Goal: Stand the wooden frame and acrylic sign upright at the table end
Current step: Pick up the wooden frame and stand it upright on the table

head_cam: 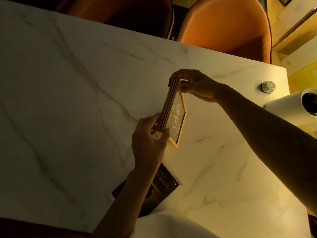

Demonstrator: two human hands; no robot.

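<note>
Both hands grasp the wooden frame (173, 115) above the marble table (68, 100) — left hand (151, 140) at its near corner, right hand (193, 85) pinching the far one. Light, stiff, probably glazed — grip the edges.

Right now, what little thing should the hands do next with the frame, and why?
Probably lower the wooden frame until its bottom edge rests on the marble table, then check that it stands. The left hand holds the near corner and the right hand the far one, with the frame tilted. The dark acrylic sign lies flat, still waiting.
</note>
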